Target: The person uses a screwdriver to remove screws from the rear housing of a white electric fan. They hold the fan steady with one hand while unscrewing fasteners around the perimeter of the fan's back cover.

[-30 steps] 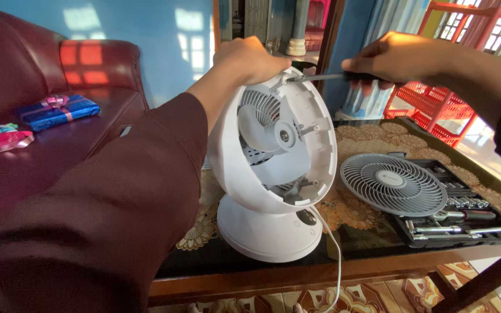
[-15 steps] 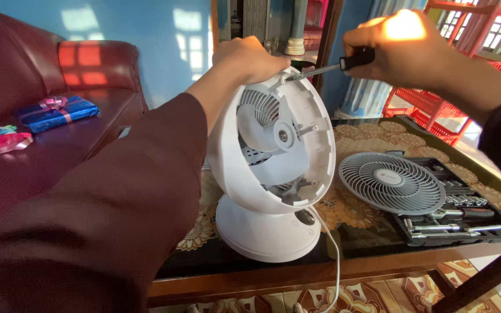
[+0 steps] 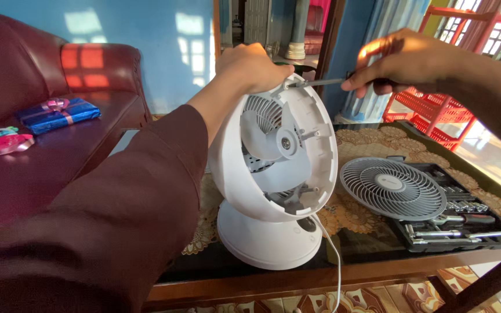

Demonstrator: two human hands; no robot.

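1. On the sofa (image 3: 42, 174) to your far left lie a blue gift box (image 3: 58, 113) and a pink ribbon roll (image 3: 8, 143); they are well apart from the work, so leave them be.
2. Your left hand (image 3: 253, 66) is closed over the top rear of the fan (image 3: 273, 168), which stands upright on its round base near the front edge of the bench (image 3: 378, 264). Press down and slightly toward yourself, so the housing cannot rock while you turn.
3. The blades (image 3: 271, 124) are bare, with no guard in front of them. Keep your left fingers on the outer shell, not inside the rim.
4. The screwdriver (image 3: 320, 82) lies almost level, its tip at the top rim of the housing just beside your left hand. Line the shaft straight with the screw; I judge a tilted tip would slip toward your knuckles.
5. Your right hand (image 3: 404, 61) is closed on the screwdriver handle. Push inward along the shaft as you twist, in short turns.
6. The cord (image 3: 333, 261) hangs off the front edge; mind it does not snag.
7. The grille (image 3: 392, 188) lies flat, partly over the open tool case (image 3: 465, 223) at the right. That case is a fair place for loose screws.
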